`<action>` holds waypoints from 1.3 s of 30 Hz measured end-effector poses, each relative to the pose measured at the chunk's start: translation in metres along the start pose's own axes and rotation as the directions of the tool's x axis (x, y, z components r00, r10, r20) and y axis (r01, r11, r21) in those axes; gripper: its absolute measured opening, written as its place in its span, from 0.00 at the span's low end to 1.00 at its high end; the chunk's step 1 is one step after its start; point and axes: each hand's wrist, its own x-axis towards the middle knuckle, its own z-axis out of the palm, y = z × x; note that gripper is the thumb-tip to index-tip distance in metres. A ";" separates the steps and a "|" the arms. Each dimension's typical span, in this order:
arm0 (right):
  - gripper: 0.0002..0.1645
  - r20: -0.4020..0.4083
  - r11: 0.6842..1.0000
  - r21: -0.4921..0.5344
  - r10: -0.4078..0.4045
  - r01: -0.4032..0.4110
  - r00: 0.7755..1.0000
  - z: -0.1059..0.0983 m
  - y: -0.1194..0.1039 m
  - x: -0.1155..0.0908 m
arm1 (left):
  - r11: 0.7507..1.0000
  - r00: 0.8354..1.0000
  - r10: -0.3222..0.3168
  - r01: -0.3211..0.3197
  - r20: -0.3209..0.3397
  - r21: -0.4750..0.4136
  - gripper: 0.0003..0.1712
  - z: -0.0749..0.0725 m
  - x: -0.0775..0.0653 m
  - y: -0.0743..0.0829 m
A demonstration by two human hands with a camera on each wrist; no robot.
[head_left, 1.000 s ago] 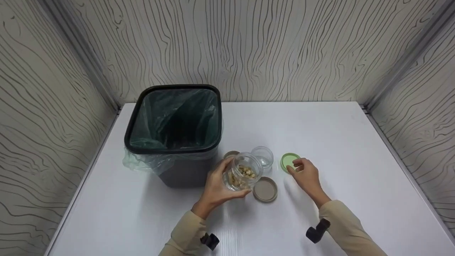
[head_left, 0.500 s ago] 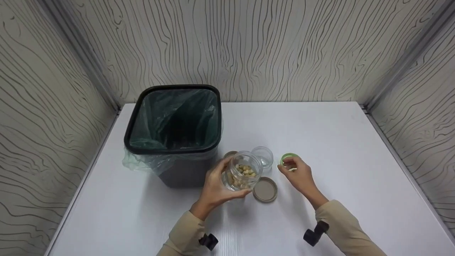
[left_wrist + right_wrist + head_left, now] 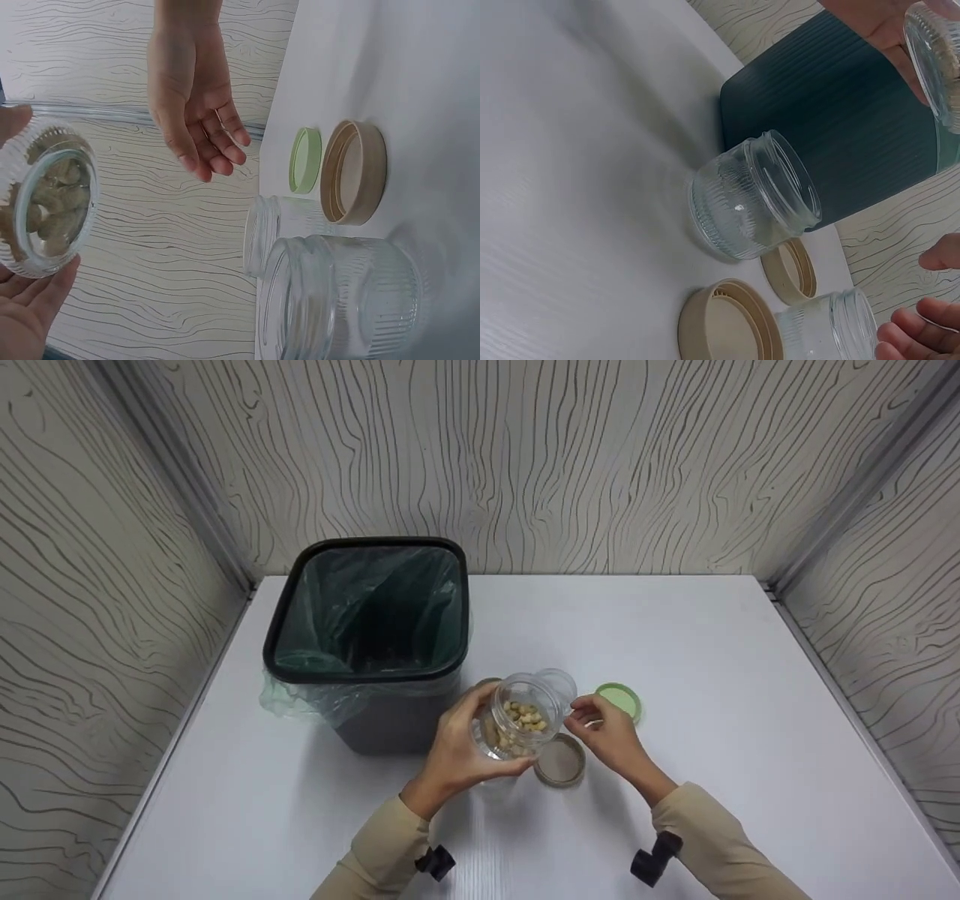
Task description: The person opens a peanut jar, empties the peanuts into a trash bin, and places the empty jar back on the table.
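My left hand (image 3: 457, 746) grips a clear glass jar (image 3: 517, 731), tilted and lidless above the table. Pale nut-like pieces (image 3: 527, 718) lie inside it. Close to the jar's right side hovers my right hand (image 3: 609, 735), its fingers loosely bent with nothing between them. Below the held jar stands an empty glass jar (image 3: 742, 199), largely hidden in the head view. Another empty jar (image 3: 289, 225) stands farther back. One beige-brown lid (image 3: 560, 761) lies between the hands; a second brown lid (image 3: 791, 270) is mostly covered in the head view. Behind the right hand lies a green lid (image 3: 621, 700).
A dark bin (image 3: 397, 724) lined with a green plastic bag (image 3: 307, 619) stands left of the jars, its top uncovered. The white table (image 3: 712, 660) runs up to wood-patterned walls (image 3: 480, 465) at the back and sides.
My right hand has moved left from over the green lid toward the held jar, uncovering the lid, which has shifted slightly right. The left hand with its jar has moved slightly right.
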 end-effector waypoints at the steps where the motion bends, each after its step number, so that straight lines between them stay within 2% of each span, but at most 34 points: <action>1: 0.12 0.002 1.000 -0.002 -0.005 0.005 1.000 0.001 -0.001 0.000 | 1.000 1.000 0.003 -0.003 0.006 0.004 0.51 0.000 0.001 0.001; 9: 0.12 0.033 0.997 -0.042 -0.063 0.065 0.997 0.005 -0.009 -0.001 | 0.999 0.999 0.035 -0.035 0.038 -0.011 0.50 -0.001 0.007 0.004; 13: 0.13 0.073 0.993 -0.024 -0.112 0.114 0.991 0.003 -0.014 -0.002 | 0.998 0.997 0.062 -0.062 0.036 0.001 0.51 -0.003 0.008 0.007; 21: 0.16 0.165 0.985 0.029 -0.171 0.168 0.971 -0.006 -0.025 0.000 | 0.997 0.996 0.073 -0.074 0.053 0.002 0.52 -0.010 0.012 0.016; 28: 0.19 0.189 0.983 0.107 -0.167 0.149 0.968 -0.008 -0.035 0.001 | 0.997 0.997 0.073 -0.072 0.038 -0.028 0.49 -0.017 0.016 0.025; 39: 0.28 0.199 0.965 0.153 -0.241 0.213 0.950 -0.003 -0.047 0.000 | 0.991 0.990 0.130 -0.131 0.062 0.009 0.50 -0.027 0.020 0.034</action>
